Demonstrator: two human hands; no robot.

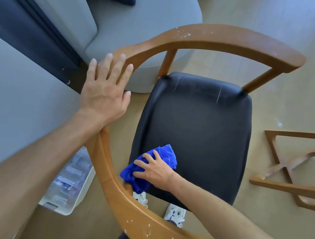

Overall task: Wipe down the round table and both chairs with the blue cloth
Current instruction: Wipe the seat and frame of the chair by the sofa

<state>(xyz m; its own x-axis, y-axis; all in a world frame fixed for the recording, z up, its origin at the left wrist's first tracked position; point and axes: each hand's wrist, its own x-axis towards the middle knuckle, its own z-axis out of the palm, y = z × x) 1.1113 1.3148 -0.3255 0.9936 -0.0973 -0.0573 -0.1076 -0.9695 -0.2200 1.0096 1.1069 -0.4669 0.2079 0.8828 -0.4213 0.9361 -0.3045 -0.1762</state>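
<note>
On the near corner of the black seat [193,125] of the chair [214,39], the right hand [155,170] presses the blue cloth [143,172] flat, its fingers spread over the bunched fabric, not curled round it. That flat press suits wiping: it likely keeps as much cloth as possible against the padding so a stroke can sweep across the cushion. The left hand [104,89] lies open on the curved wooden armrest, fingers straight and slightly fanned, palm down on the rail. It appears to be there to steady the chair so the frame does not slide or turn under the push of the wiping hand.

The rail itself carries white flecks at the far bend and again on the near stretch at the bottom of the view, so the wood probably needs a pass of the cloth too. Faint pale streaks show on the far part of the seat.

Around the chair, a grey sofa [141,25] sits just beyond the left armrest, close enough to crowd any reach round that side. A clear storage box [70,184] stands on the floor beside the near left of the frame. The person's white shoes [175,213] show beneath the seat's edge. To the right, well apart, lies a wooden frame [288,177] on the floor, possibly the base of the other piece of furniture; the round table's top is not in view.
</note>
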